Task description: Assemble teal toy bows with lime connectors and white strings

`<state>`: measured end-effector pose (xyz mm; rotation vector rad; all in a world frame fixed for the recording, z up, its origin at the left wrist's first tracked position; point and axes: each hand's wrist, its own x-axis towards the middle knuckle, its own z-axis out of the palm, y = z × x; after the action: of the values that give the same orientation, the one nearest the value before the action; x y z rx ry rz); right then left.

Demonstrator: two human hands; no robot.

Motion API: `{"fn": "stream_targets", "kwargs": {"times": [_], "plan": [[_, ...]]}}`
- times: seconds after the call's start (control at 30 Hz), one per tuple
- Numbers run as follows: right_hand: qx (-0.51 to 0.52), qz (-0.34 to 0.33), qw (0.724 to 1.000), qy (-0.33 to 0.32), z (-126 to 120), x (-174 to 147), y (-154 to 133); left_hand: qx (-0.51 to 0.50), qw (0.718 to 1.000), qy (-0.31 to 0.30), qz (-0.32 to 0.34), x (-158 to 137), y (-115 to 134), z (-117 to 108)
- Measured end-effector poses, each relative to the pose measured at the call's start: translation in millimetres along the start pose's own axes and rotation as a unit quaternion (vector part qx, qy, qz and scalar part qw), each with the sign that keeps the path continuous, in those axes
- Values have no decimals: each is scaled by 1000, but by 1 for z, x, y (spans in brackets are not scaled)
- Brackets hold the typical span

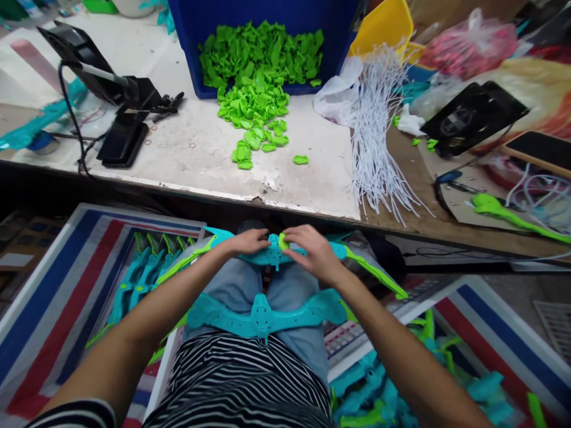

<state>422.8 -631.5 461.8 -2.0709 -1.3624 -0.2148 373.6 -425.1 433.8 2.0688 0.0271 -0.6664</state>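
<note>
My left hand (248,241) grips the middle of a teal toy bow (267,257) with lime green tips, held over my knees. My right hand (312,252) pinches a small lime green plastic piece (283,241) against the bow's centre. A second teal bow part (263,314) lies across my lap, closer to my body. A pile of small green pieces (256,113) spills from a blue bin (187,35) onto the table beyond my hands.
A bundle of white strings (377,137) lies at the table's right. A black stand with cable (120,101) sits left. Striped bags (53,297) holding teal and green bows flank my legs. A black fan (473,116) and a green bow limb (513,217) are on the right.
</note>
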Motion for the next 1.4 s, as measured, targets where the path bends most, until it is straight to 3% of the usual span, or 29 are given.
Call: {"fn": "stream_targets", "kwargs": {"times": [0.17, 0.4, 0.47, 0.57, 0.67, 0.77, 0.87, 0.97, 1.07, 1.13, 1.2, 1.3, 1.4], "plan": [[3, 30, 999, -23, 49, -30, -9, -200, 977, -19, -67, 23, -2, 0], [43, 75, 996, -23, 58, -32, 1, -232, 970, -27, -59, 23, -6, 8], [56, 111, 992, -5, 62, -36, -4, -240, 969, -26, -46, 21, -6, 9], [67, 225, 972, 14, 67, -39, -10, -253, 967, -12, -32, 20, -8, 11], [46, 334, 940, -52, 66, -33, -9, -261, 965, -4, -35, 23, -9, 14], [15, 377, 911, -164, 60, -18, -2, -246, 968, 12, -46, 26, -9, 16], [12, 382, 895, -231, 54, -6, 1, -217, 974, 36, -49, 27, -7, 17], [-20, 356, 902, -242, 48, -2, -8, -197, 979, 43, -38, 27, -7, 17], [-95, 270, 941, -183, 31, 8, -21, -158, 986, 47, -27, 28, -6, 14], [-129, 228, 958, -120, 13, 28, -17, -74, 995, 62, -11, 25, -4, 13], [-155, 228, 960, -56, -4, 57, 3, 34, 992, 115, 25, 17, -1, 17], [-192, 199, 961, 19, -18, 105, 56, 152, 962, 190, 126, -4, 0, 34], [-206, 191, 959, 26, -14, 132, 99, 250, 937, 171, 174, -22, -6, 55]]}}
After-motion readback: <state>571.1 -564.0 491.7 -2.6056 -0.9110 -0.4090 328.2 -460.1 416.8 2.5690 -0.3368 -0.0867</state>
